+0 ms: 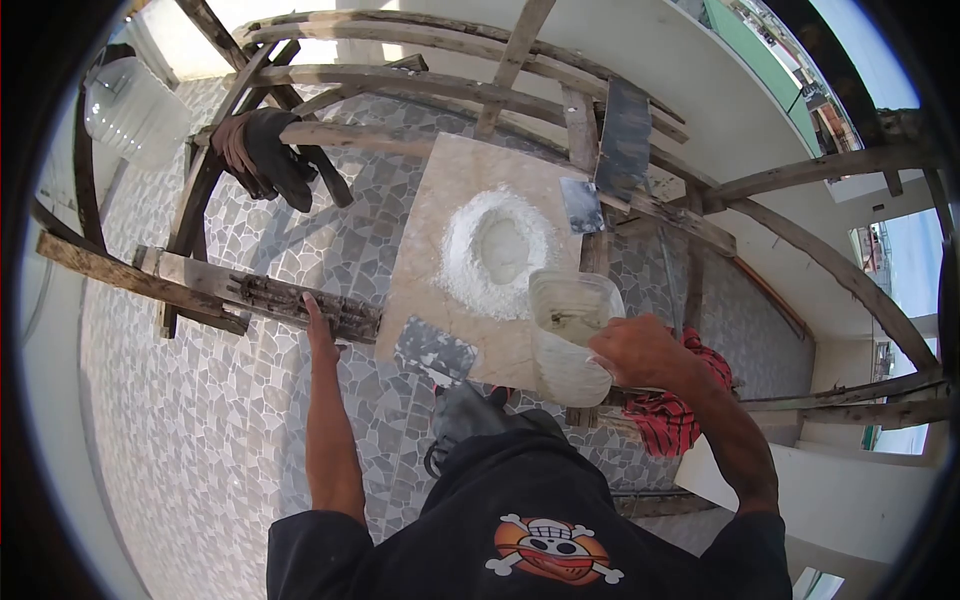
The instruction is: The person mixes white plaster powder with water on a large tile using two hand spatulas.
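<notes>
A ring of white powder point(462, 285) with a hollow of pale liquid in its middle lies on a beige board point(410, 290). My right hand point(640, 352) grips the rim of a clear plastic container point(570, 375), tilted at the ring's near right edge, with cloudy liquid inside. My left hand point(322, 325) rests with its fingers stretched out on a rough, stained wooden plank point(270, 300) left of the board. Near the board's front edge lies a flat metal scraper blade point(435, 350) smeared with white. Whether liquid leaves the container cannot be made out.
Wooden scaffold beams point(400, 75) surround the board. Dark gloves point(265, 155) hang over one at the left, near a large clear jug point(135, 110). Metal plates point(625, 135) stand at the right rear. A red checked cloth point(665, 420) hangs near my right arm. Stone-patterned tiles point(200, 440) cover the floor.
</notes>
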{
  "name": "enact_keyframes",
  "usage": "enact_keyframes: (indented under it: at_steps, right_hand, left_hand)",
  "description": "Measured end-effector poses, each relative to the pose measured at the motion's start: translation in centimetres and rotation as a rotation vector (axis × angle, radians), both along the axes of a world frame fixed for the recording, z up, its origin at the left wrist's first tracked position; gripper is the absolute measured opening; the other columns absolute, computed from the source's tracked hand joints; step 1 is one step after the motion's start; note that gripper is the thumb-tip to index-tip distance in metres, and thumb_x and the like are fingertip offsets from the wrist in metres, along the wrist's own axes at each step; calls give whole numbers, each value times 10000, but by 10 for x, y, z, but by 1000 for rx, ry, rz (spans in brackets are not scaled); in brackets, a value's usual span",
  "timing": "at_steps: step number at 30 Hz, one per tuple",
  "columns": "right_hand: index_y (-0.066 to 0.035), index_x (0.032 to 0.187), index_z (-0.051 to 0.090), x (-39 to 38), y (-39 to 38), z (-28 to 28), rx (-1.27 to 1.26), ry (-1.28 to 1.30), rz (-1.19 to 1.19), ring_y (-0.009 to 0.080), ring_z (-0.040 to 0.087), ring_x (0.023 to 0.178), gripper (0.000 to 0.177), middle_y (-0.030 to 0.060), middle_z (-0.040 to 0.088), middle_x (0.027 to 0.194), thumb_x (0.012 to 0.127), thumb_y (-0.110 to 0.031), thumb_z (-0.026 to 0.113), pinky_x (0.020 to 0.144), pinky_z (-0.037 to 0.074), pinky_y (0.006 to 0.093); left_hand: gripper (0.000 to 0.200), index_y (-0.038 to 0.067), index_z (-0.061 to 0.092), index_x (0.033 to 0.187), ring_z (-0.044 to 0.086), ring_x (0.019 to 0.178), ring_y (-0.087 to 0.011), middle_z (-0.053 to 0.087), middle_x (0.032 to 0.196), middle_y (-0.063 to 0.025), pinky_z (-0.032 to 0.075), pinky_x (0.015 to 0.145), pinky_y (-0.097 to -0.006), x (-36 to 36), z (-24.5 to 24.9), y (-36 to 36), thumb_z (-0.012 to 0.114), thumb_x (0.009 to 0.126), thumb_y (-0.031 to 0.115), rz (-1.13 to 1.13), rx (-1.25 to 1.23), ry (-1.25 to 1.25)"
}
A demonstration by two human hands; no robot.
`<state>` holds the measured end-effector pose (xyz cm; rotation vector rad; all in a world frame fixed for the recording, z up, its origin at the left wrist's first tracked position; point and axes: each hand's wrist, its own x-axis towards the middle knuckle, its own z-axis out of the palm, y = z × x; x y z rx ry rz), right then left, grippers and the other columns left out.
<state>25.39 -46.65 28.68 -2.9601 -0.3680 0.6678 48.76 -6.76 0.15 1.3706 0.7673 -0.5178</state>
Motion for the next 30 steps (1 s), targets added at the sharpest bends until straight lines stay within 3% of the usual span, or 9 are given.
enact_keyframes:
  at_steps: [7, 10, 16, 19, 25, 30]
  right_hand:
    - [-96, 899, 634, 1, -2, -4, -42, 106, -4, 296, 663, 820, 170, 109, 656, 817, 835, -253, 625, 644, 532, 448]
    - [-86, 898, 633, 0, -2, -5, -36, 98, 7, 300, 664, 810, 173, 115, 656, 809, 814, -237, 635, 640, 535, 449]
    - [-79, 888, 629, 1, 0, -3, -43, 97, 10, 304, 666, 793, 170, 118, 656, 790, 783, -212, 643, 632, 537, 447]
    - [-81, 856, 614, 1, 1, -2, -58, 89, 20, 276, 656, 810, 159, 84, 640, 769, 820, -233, 648, 622, 521, 445]
    - [-78, 839, 605, -1, 2, -4, -47, 57, 35, 266, 647, 816, 171, 72, 630, 765, 845, -244, 647, 616, 513, 441]
    - [-76, 844, 602, -2, 2, -7, -46, 67, 22, 278, 641, 809, 170, 78, 625, 765, 850, -242, 636, 627, 514, 446]
  left_hand:
    - [1058, -68, 358, 1412, 519, 1185, -303, 483, 1363, -177, 416, 972, -409, 2, -9, 7, 400, 814, 803, -80, 32, -94]
    - [1068, -90, 430, 1357, 566, 1066, -286, 554, 1264, -168, 457, 868, -397, 4, -15, 8, 379, 804, 822, -91, 114, -97]
    - [1071, -110, 550, 1230, 525, 745, -232, 631, 1030, -140, 413, 623, -350, 4, -19, 11, 343, 793, 845, -139, 235, -117]
    - [1081, -129, 560, 1202, 503, 700, -217, 634, 991, -149, 398, 597, -339, 5, -20, 10, 336, 794, 846, -154, 272, -116]
    - [1076, -184, 564, 1136, 564, 824, -298, 637, 1032, -232, 443, 762, -401, 11, -36, 11, 304, 834, 815, -143, 379, -132]
    - [1052, -191, 595, 1062, 573, 916, -386, 626, 1019, -314, 414, 864, -452, 12, -34, 11, 282, 858, 792, -172, 460, -131]
